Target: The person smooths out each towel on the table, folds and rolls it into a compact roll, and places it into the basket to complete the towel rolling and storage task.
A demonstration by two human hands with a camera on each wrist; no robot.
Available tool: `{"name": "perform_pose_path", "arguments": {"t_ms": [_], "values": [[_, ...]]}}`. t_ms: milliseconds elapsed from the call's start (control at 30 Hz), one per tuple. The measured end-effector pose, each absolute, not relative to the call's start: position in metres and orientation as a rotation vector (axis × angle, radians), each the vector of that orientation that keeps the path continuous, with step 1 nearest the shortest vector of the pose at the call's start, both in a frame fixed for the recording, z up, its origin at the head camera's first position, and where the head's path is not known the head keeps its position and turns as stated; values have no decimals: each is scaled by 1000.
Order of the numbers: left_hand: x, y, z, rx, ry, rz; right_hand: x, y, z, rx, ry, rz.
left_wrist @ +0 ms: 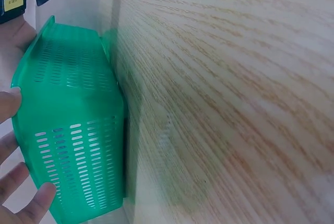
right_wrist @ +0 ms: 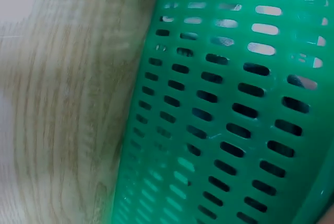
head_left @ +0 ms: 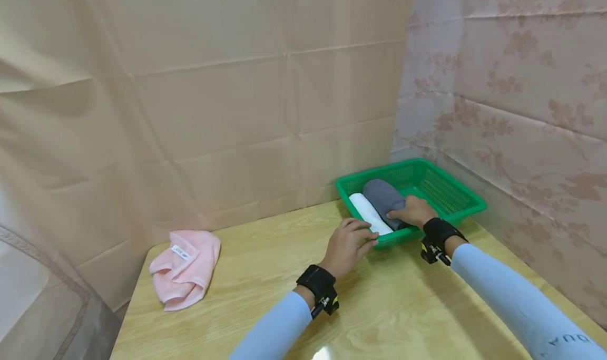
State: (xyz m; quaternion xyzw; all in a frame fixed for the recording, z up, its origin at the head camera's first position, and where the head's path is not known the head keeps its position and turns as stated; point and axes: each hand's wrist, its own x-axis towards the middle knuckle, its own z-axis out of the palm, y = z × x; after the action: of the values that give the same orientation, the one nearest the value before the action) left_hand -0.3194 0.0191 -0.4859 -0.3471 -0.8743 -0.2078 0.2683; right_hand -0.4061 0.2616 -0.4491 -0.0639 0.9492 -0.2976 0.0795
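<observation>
Nearest the camera, a light-blue right sleeve (head_left: 517,302) slants in from the lower corner, leading past a black wristband (head_left: 443,233) to the right hand (head_left: 414,212). Its thumb lies on the near end of a grey roll (head_left: 381,195) inside the green basket (head_left: 448,192); the other fingers are mostly hidden, so whether they pinch the cloth or only press it, one cannot tell. The left hand (head_left: 348,245) has its fingers spread, tips at the basket's near left corner. A white roll (head_left: 369,214) lies along the left wall, the grey one alongside it. On the table (head_left: 265,265), well apart to the left, sits a crumpled pink cloth (head_left: 189,273).

The step in hand looks like settling the grey roll. It is best done with light, even pressure along its length, nudging it parallel to the white one without loosening the outer layer. The left fingertips should steady the rim and avoid tipping the basket.
</observation>
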Motion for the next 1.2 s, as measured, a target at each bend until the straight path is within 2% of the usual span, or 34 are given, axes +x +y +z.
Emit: {"name": "perform_pose_path", "arguments": {"t_ms": [267,567,800,967,1200], "values": [[-316,21,-483,-966,-2381,-528,-418,270,-449,-112,2584,-946],[-302,18,-484,-959,-2398,-564,-422,269,-460,-154,2455,-888],[-301,13,-482,-963,-2403,-581,-424,260,-458,-328,2492,-560],[-301,14,-482,-947,-2433,-599,-417,257,-459,-418,2579,-614],[-300,11,-480,-944,-2453,-541,-417,250,-464,-673,2745,-523]]}}
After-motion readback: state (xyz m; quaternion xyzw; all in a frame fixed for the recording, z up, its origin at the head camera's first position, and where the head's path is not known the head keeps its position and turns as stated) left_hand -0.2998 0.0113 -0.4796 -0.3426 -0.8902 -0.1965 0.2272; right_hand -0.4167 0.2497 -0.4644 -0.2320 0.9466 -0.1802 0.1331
